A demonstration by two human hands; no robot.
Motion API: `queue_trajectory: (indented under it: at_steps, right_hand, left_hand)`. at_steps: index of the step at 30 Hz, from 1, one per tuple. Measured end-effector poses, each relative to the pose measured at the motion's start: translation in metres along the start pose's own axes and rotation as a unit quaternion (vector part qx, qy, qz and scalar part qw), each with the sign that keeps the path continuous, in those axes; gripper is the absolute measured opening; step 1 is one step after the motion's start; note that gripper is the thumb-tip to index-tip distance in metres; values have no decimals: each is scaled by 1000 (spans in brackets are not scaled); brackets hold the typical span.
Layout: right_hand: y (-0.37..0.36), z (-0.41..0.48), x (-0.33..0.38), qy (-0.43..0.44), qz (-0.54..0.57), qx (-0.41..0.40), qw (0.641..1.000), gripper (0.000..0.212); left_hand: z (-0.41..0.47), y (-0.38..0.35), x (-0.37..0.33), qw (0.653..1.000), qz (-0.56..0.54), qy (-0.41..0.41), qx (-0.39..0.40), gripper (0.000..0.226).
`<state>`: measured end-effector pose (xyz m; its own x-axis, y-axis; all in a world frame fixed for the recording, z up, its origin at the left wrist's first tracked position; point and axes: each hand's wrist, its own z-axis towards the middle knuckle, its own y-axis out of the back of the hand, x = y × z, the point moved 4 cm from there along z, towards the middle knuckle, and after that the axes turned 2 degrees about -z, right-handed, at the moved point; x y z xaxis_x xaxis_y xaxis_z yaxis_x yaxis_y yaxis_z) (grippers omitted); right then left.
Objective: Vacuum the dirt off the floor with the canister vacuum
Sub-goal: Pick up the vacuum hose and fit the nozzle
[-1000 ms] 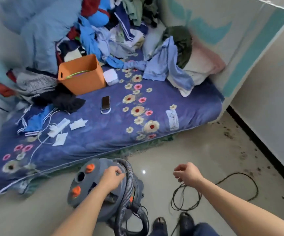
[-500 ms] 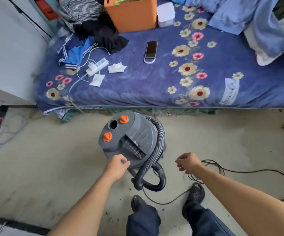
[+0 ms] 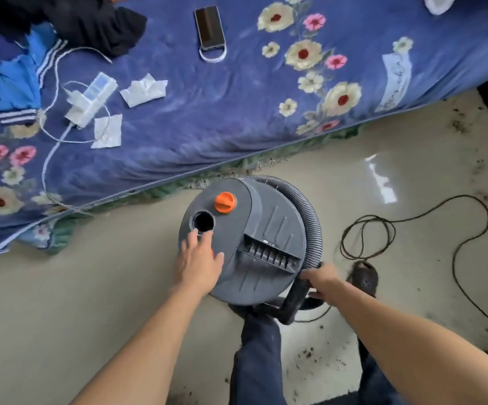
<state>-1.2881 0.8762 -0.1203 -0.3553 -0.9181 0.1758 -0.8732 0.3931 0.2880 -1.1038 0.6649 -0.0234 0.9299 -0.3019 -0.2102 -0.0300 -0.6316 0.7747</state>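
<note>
Canister vacuum (image 3: 269,229) under flat, spread left hand (image 3: 199,264), right hand (image 3: 323,282) gripping hose (image 3: 312,226)

The left grip (image 3: 197,264) lies flat on the lid of the canister vacuum (image 3: 266,229), covering all but a sliver of an orange knob (image 3: 213,252), and the lid hides the drum beneath. The right grip (image 3: 324,280), smeared by motion, wraps the black end of the hose (image 3: 312,223), whose far run partly dips behind the lid, and screens part of a shoe (image 3: 364,276). The bed (image 3: 236,127) is cut by the top and left edges, the black cord (image 3: 464,196) by the right edge
</note>
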Motion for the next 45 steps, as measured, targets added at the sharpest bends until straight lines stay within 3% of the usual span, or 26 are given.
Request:
queue_trajectory:
  at_steps: [3, 9, 13, 16, 19, 22, 25, 28, 31, 35, 37, 39, 42, 44, 45]
  right_hand:
    - [-16, 4, -5, 34, 54, -74, 995, 22]
    - [-12, -3, -7, 46, 143, -88, 985, 40]
    - [5, -24, 12, 86, 174, -110, 975, 36]
    - [38, -43, 43, 127, 131, -158, 970, 32]
    - [63, -72, 88, 221, -3, -153, 963, 38]
    - [69, -112, 133, 297, -162, -157, 928, 44]
    - [60, -158, 171, 369, -277, -154, 874, 48]
    - [39, -207, 196, 443, -366, -129, 808, 50]
    - [13, -257, 206, 515, -414, -97, 745, 47]
    - [-14, -298, 205, 572, -424, -105, 694, 44]
    - [-21, -302, 199, 608, -380, -116, 687, 44]
    - [-22, -298, 190, 629, -294, -143, 705, 56]
    - [-34, -279, 166, 534, -92, -124, 832, 77]
    - [-54, -269, 153, 396, 141, -39, 907, 50]
    - [-69, -272, 151, 301, 267, 46, 914, 34]
  left_hand:
    - [14, -12, 16, 999, 25, -37, 20, 61]
    - [27, -20, 27, 997, -17, -78, -21, 48]
    - [42, -11, 30, 997, 10, -81, 8, 46]
    - [47, -2, 25, 995, 39, -84, 42, 47]
    - [47, 8, 26, 993, 16, -83, 77, 49]
    - [37, 31, 27, 994, -50, -69, 67, 51]
    - [21, 67, 29, 997, -54, -51, 1, 57]
    - [3, 110, 33, 995, -65, -54, -62, 72]
    - [-21, 138, 35, 994, -39, -72, -69, 83]
    - [-65, 151, 42, 990, -113, -67, -44, 36]
    - [-87, 150, 59, 980, -183, -58, -51, 30]
    - [-108, 151, 77, 965, -244, -57, -74, 25]
    - [-137, 156, 95, 951, -283, -68, -105, 27]
    - [-151, 159, 106, 944, -302, -84, -106, 36]
    - [-156, 158, 114, 942, -306, -91, -101, 38]
